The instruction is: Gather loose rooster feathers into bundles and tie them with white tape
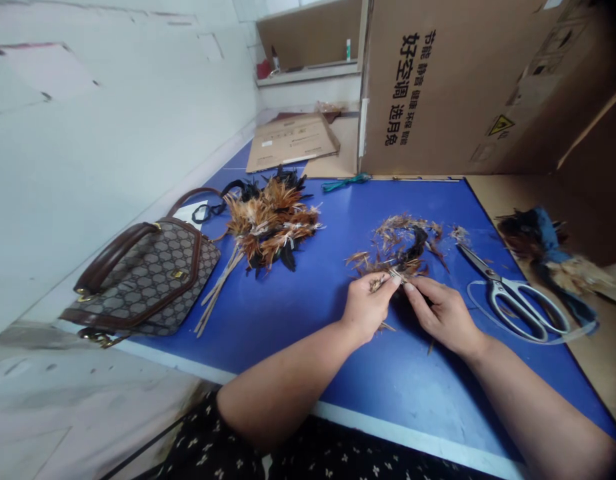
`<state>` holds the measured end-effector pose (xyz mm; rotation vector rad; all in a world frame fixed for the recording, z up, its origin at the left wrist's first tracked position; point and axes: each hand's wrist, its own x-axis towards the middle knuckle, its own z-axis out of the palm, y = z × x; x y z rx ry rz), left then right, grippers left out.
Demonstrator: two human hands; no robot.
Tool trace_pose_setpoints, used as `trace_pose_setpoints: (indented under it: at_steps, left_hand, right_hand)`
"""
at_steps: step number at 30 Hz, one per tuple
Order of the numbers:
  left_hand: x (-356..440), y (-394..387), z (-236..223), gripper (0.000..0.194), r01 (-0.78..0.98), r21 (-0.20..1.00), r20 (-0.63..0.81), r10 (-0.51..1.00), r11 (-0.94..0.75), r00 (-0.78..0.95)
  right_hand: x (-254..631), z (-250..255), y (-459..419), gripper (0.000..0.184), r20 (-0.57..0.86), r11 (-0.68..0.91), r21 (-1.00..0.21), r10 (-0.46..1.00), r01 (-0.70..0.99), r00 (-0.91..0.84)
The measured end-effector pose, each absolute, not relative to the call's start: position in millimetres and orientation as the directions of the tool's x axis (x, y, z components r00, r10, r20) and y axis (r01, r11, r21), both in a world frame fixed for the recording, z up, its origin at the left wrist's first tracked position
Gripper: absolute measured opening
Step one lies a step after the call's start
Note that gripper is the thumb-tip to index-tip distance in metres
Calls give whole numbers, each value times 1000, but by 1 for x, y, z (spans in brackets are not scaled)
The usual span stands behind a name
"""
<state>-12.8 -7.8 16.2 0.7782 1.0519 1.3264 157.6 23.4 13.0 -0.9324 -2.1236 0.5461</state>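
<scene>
Close together over the blue tabletop, my left hand (365, 305) and my right hand (447, 313) meet at their thumbs and fingertips. A small bunch of brown feathers (377, 283) is gripped in my left hand, its pale quill ends pointing toward the right. The right thumb and forefinger pinch at those quill ends; exactly what lies between them is partly hidden. Just beyond the fingers is a curved strip of dark feathers (414, 248). Loose brown feathers (399, 228) are scattered around it. To the right of my right hand lie silver scissors (508, 291), their blades slightly apart.
A pile of brown and black feather pieces with sticks (273, 217) lies left of centre. Beside it stands a patterned handbag (155, 277). Flat cardboard (291, 139), a teal cord (345, 183) and a large carton (453, 87) are behind. More feathers (571, 263) lie at right.
</scene>
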Motion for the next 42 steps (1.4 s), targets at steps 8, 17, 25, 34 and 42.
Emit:
trace_pose_setpoints:
  at_steps: [8, 17, 25, 34, 42]
  left_hand:
    - [-14, -7, 20, 51, -420, 890, -226, 972, 179, -65]
    - [-15, -6, 19, 58, -459, 856, -278, 960, 237, -22]
    - [-14, -4, 18, 57, -469, 854, -273, 961, 225, -35]
    - [-13, -3, 19, 51, -498, 844, -252, 967, 200, -39]
    - [-15, -4, 20, 56, -500, 839, -254, 967, 216, -10]
  right_hand:
    - [159, 6, 25, 22, 468, 590, -562, 805, 579, -365]
    - [158, 5, 24, 20, 462, 638, -603, 769, 479, -443]
    - [155, 9, 22, 28, 423, 578, -610, 816, 541, -395]
    - [156, 13, 22, 24, 414, 587, -602, 809, 541, -417]
    - [155, 12, 21, 25, 372, 596, -634, 794, 493, -481]
